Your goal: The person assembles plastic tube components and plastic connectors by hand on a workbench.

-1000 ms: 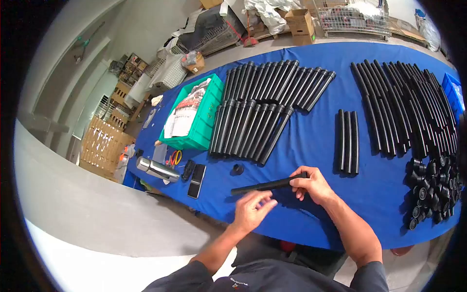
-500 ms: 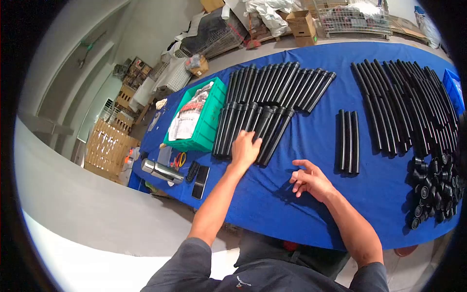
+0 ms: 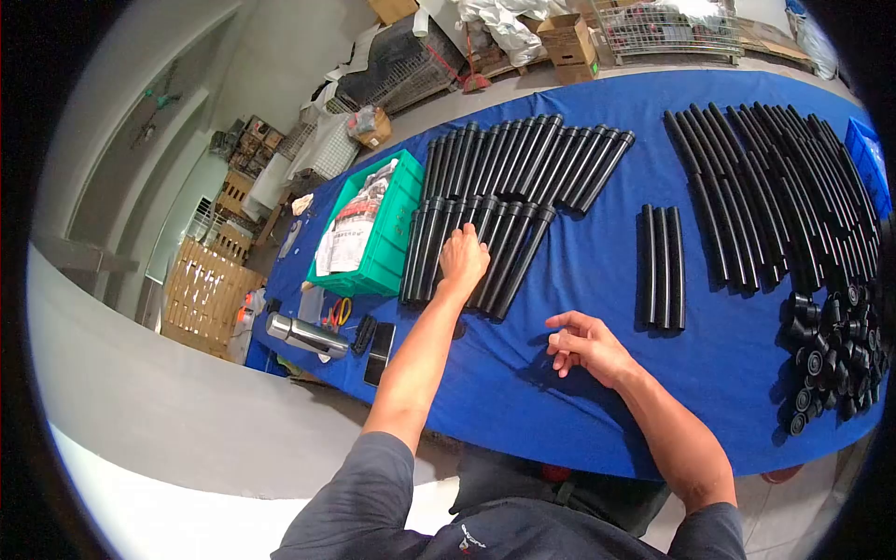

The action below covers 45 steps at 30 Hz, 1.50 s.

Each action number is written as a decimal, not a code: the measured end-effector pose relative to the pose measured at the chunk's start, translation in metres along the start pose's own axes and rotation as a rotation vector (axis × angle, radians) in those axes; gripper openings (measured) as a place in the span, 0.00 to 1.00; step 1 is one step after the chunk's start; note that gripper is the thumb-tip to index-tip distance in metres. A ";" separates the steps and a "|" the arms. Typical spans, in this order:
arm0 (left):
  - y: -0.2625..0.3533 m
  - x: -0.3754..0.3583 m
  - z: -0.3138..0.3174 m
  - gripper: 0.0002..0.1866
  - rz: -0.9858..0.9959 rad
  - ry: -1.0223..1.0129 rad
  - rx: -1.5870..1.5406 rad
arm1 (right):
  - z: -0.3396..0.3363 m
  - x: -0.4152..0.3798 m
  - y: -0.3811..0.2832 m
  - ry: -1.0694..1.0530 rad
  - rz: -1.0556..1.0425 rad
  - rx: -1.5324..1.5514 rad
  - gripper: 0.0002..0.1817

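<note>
1. Lying side by side on the bench [image 3: 579, 261], the front row of capped tubes [image 3: 523, 264] is occupying the area left of centre, beside the green crate [image 3: 388, 229]. The thicker ends are all pointing away from the person, apparently for uniform order.

2. The left hand [image 3: 464, 259] is reaching over this row. Its fingers are curling close together above the tubes, seemingly to set or straighten one among its neighbours; whether they are pinching one, I cannot tell, as the hand is hiding the contact.

3. The right hand [image 3: 595, 350] is hovering above the near side of the bench, holding nothing. Its fingers are curving loosely and standing somewhat apart, with no object between them.

4. Behind the front row, the back row [image 3: 543, 154] is lying in similar alignment, probably to save space.

5. Three plain tubes [image 3: 662, 266] are lying parallel beyond the right hand, set apart from the larger tube stock [image 3: 777, 191], presumably for easy reach.

6. Loose black caps [image 3: 840, 359] are forming a heap at the near end of that stock, likely for picking singly.

7. The steel flask [image 3: 308, 336], scissors [image 3: 342, 311] and phone [image 3: 378, 355] are resting near the left edge, seemingly out of the working area.
</note>
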<state>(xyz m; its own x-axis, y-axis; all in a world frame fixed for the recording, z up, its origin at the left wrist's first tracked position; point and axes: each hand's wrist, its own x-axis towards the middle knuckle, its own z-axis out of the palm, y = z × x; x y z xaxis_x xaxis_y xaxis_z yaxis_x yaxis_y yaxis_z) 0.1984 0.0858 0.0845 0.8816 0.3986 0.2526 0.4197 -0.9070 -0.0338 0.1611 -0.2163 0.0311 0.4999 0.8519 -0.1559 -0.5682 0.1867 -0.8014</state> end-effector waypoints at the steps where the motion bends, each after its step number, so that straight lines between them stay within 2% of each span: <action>1: 0.000 0.000 -0.001 0.18 0.000 -0.001 -0.002 | 0.000 0.000 0.000 -0.003 -0.002 -0.002 0.30; 6: -0.015 0.002 0.012 0.22 0.039 0.044 -0.011 | 0.000 0.000 0.002 -0.009 0.002 -0.009 0.27; 10: -0.018 -0.009 -0.003 0.24 0.020 0.080 -0.067 | 0.001 -0.001 -0.001 -0.006 -0.003 -0.031 0.25; 11: -0.024 -0.014 -0.005 0.23 0.046 0.177 -0.111 | 0.000 0.000 0.000 -0.010 -0.009 -0.037 0.25; 14: -0.045 -0.040 -0.024 0.16 0.081 0.298 -0.297 | 0.000 0.001 0.006 -0.014 -0.013 -0.056 0.24; 15: -0.048 -0.055 -0.034 0.13 0.057 0.302 -0.330 | 0.002 0.001 0.004 -0.012 -0.018 -0.085 0.23; 18: -0.068 -0.108 -0.041 0.13 0.022 0.276 -0.381 | 0.005 -0.001 0.001 0.003 -0.012 -0.099 0.20; 21: -0.072 -0.159 -0.031 0.20 -0.019 0.142 -0.325 | 0.004 0.000 0.002 -0.001 -0.013 -0.121 0.20; 24: -0.075 -0.187 -0.005 0.32 -0.002 0.086 -0.307 | 0.005 -0.001 0.002 -0.009 -0.014 -0.160 0.21; 27: -0.070 -0.188 0.007 0.31 0.080 0.185 -0.296 | 0.005 -0.004 0.001 -0.012 -0.022 -0.182 0.23; 29: -0.070 -0.182 0.009 0.31 -0.039 0.075 -0.340 | 0.003 -0.003 0.003 -0.021 -0.027 -0.194 0.22; 31: -0.073 -0.178 0.014 0.31 -0.005 0.154 -0.323 | 0.002 -0.003 0.004 -0.033 -0.031 -0.184 0.22; 34: -0.070 -0.175 0.011 0.31 -0.086 0.095 -0.372 | 0.002 0.001 0.006 -0.036 -0.060 -0.207 0.23; 38: -0.075 -0.175 0.018 0.30 -0.102 0.103 -0.343 | 0.002 0.000 0.007 -0.033 -0.069 -0.223 0.23; 41: -0.079 -0.175 0.023 0.30 -0.043 0.140 -0.309 | 0.003 -0.002 0.007 -0.034 -0.084 -0.282 0.23; 45: -0.034 -0.171 -0.017 0.19 -0.143 0.186 -0.537 | 0.002 -0.001 0.007 -0.044 -0.097 -0.388 0.20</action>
<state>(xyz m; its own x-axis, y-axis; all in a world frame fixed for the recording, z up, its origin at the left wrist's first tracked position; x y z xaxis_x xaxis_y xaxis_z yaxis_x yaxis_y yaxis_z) 0.0295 0.0462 0.0587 0.7511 0.5358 0.3856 0.3213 -0.8070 0.4956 0.1548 -0.2149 0.0270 0.5057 0.8612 -0.0508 -0.2267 0.0759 -0.9710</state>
